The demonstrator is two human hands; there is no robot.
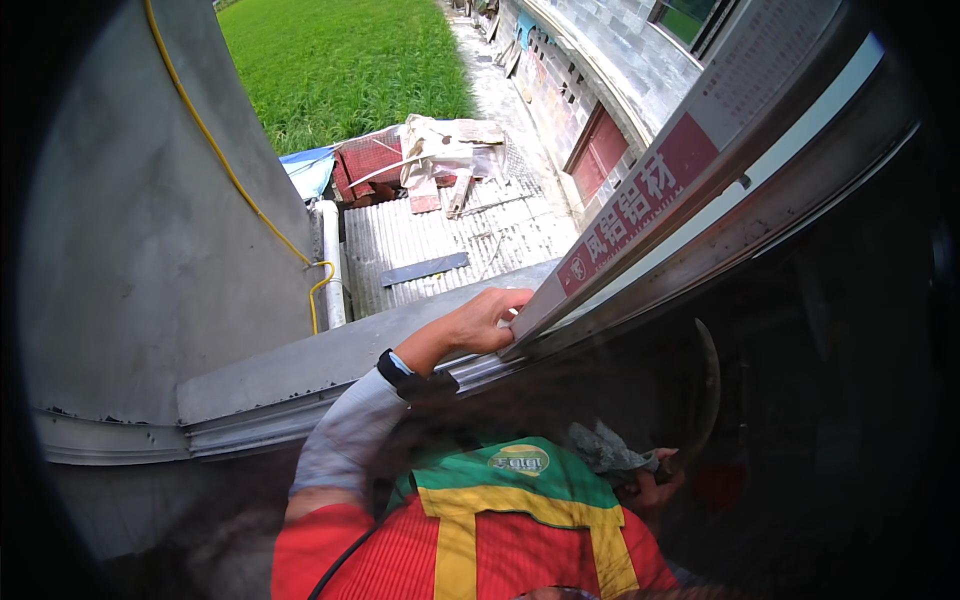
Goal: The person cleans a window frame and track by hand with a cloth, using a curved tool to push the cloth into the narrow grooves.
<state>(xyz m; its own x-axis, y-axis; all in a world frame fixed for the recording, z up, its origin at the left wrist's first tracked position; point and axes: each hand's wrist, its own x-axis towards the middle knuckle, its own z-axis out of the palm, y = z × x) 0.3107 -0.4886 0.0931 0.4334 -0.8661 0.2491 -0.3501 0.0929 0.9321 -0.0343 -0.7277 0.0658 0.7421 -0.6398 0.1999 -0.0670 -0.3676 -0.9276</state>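
My left hand (484, 319) grips the lower end of an aluminium window sash (634, 214), its fingers curled around the edge. The sash carries a protective film with printed writing and stands on the window track (285, 420). In the shade at the lower right, my right hand (655, 487) holds a crumpled grey cloth (611, 450). A long curved strip, like a sickle blade (709, 382), rises from beside the right fingers. Its lower end is too dark to make out clearly.
Outside, beyond the concrete sill (300, 360), lies a corrugated roof (382, 232) bearing boards and a dark plank (424, 270). A yellow hose (214, 142) runs down the grey wall (135, 225) to a white pipe (331, 262). Green crops (352, 67) grow farther out.
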